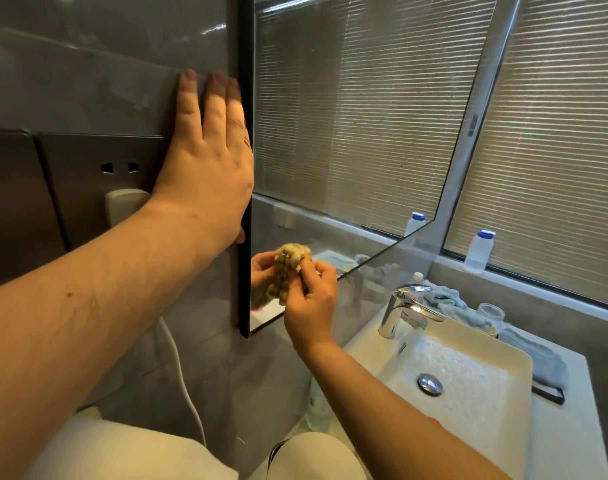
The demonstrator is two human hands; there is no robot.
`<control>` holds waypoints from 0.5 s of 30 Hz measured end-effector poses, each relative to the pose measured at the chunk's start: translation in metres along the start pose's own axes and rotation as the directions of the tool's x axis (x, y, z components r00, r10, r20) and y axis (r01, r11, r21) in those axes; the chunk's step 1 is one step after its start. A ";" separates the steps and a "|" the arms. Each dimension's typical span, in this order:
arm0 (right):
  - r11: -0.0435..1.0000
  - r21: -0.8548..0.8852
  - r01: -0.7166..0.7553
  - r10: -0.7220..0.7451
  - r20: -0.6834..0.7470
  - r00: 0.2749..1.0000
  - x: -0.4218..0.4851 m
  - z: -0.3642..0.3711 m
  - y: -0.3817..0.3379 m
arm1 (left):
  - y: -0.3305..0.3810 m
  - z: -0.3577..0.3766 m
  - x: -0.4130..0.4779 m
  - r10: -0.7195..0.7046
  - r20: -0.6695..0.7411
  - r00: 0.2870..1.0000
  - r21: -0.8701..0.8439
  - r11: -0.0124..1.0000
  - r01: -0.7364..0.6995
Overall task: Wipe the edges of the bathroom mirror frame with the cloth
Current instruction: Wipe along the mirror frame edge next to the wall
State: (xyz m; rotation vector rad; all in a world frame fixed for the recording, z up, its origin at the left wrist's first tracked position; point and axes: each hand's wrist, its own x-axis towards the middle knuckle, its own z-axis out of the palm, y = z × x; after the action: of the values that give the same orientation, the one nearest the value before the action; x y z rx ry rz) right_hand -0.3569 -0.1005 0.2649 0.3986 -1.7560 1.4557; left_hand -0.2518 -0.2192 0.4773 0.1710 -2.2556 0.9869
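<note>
A person's left hand [205,161] lies flat, fingers straight and together, on the grey wall tile beside the black mirror frame [244,133], apparently to brace the body while the other arm reaches in. The right hand [307,292] pinches a bunched yellow-green cloth [287,271] between curled fingers and thumb, holding it against the glass just inside the frame's left edge, near the lower corner, where the wiping seems to be in hand. Below, a chrome tap [404,308] stands over a white basin [469,372] set on the worktop [569,427], with a grey towel [444,299] behind it. The left thumb is hidden behind the frame, and whether the cloth touches the frame itself or only the mirror is hard to tell, since its reflection merges with it.
</note>
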 end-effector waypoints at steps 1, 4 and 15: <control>0.998 -0.003 -0.056 0.055 -0.034 0.998 0.007 0.001 0.001 | 0.002 0.002 0.002 0.018 0.006 1.000 -0.012 1.000 -0.018; 0.960 -0.021 -0.278 0.273 -0.131 0.953 0.042 -0.003 0.016 | 0.004 0.010 0.002 0.034 -0.037 0.999 0.070 0.997 -0.032; 0.956 -0.050 -0.289 0.285 -0.085 0.955 0.060 -0.011 0.010 | 0.007 0.007 0.002 0.001 -0.086 0.996 0.069 0.998 0.005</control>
State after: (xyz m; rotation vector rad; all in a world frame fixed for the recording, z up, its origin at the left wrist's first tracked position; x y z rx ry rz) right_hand -0.3975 -0.0731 0.3030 0.0529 -1.8487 1.5887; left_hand -0.2594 -0.2193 0.4710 0.1583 -2.1443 1.0527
